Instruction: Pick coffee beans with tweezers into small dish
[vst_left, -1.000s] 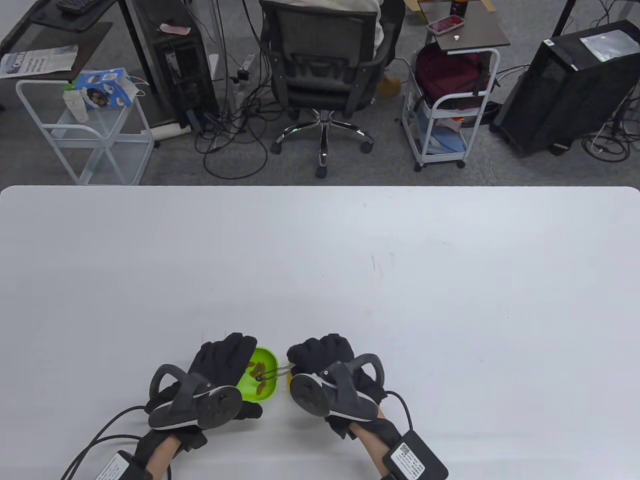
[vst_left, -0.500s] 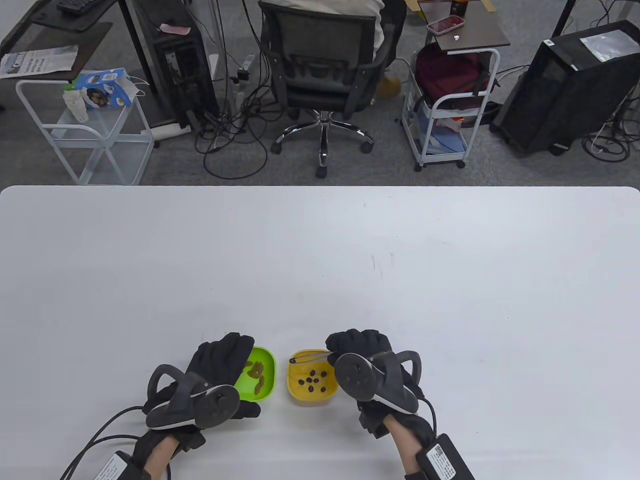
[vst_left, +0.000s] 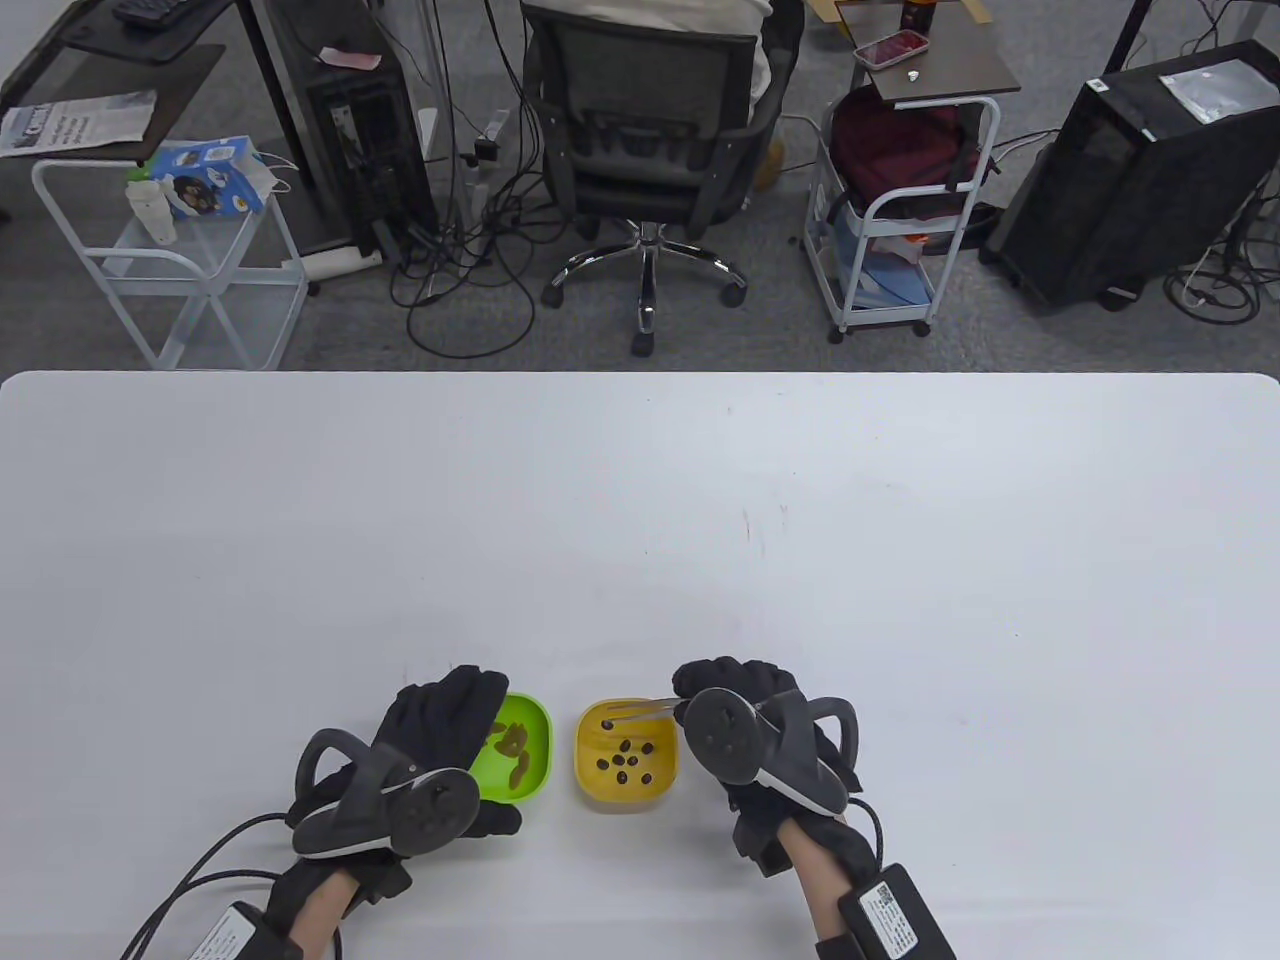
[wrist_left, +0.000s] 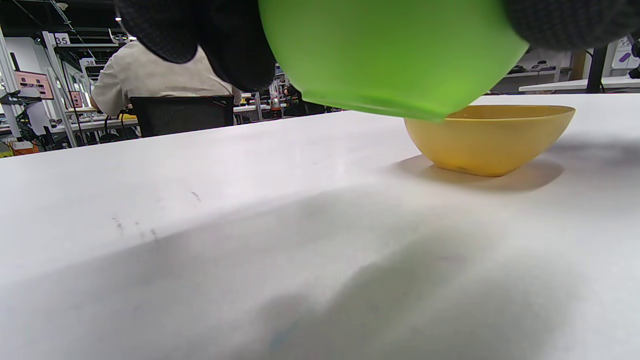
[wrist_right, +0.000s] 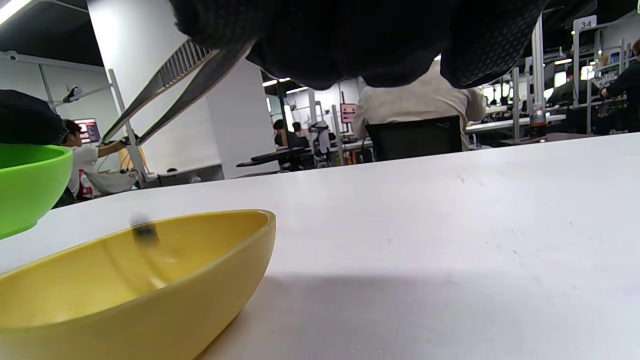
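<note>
My left hand (vst_left: 440, 715) grips the far left rim of the green dish (vst_left: 528, 745), which holds several coffee beans (vst_left: 517, 740). In the left wrist view the green dish (wrist_left: 390, 50) is raised off the table. The yellow dish (vst_left: 625, 800) stands just right of it with several beans (vst_left: 625, 760) inside. My right hand (vst_left: 735, 685) holds metal tweezers (vst_left: 640, 708), tips over the yellow dish's far left side. In the right wrist view the tweezers (wrist_right: 170, 95) have slightly parted tips, and a blurred bean (wrist_right: 145, 232) is in the yellow dish (wrist_right: 150, 300) below them.
The white table (vst_left: 700, 520) stretches far and to both sides of the dishes. Glove cables (vst_left: 190, 870) trail off the near edge. An office chair (vst_left: 650, 130) and carts stand on the floor beyond the table.
My right hand moved right with the tweezers, from the green dish to above the yellow dish. One more bean now lies at the yellow dish's far left. The left hand stayed put.
</note>
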